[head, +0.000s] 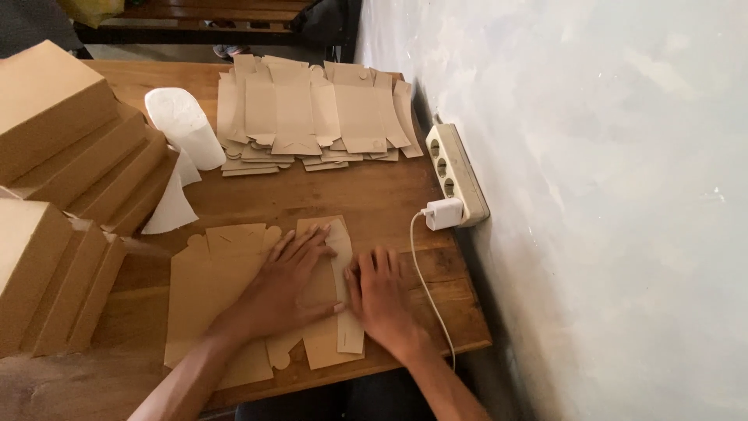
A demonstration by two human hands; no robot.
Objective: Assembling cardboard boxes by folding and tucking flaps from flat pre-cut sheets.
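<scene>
While finished brown boxes (54, 195) lean stacked at the far left, a flat cardboard sheet (210, 288) lies on the wooden counter (382, 195). Both hands press it down: left hand (284, 288) with fingers spread, right hand (382, 300) flat just beside. More flat sheets (312, 117) lie beyond; a power strip (456, 171) sits rightmost.

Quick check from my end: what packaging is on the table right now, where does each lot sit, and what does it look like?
Flat box blank: near table edge, plain brown card with tabs, under the left hand and right hand.
Pile of flat blanks: far side, fanned, same brown card.
Folded boxes: left side, leaning stacked rows, plain brown.
White paper roll: between the boxes and the pile.
No labels, signs or screens visible.
</scene>
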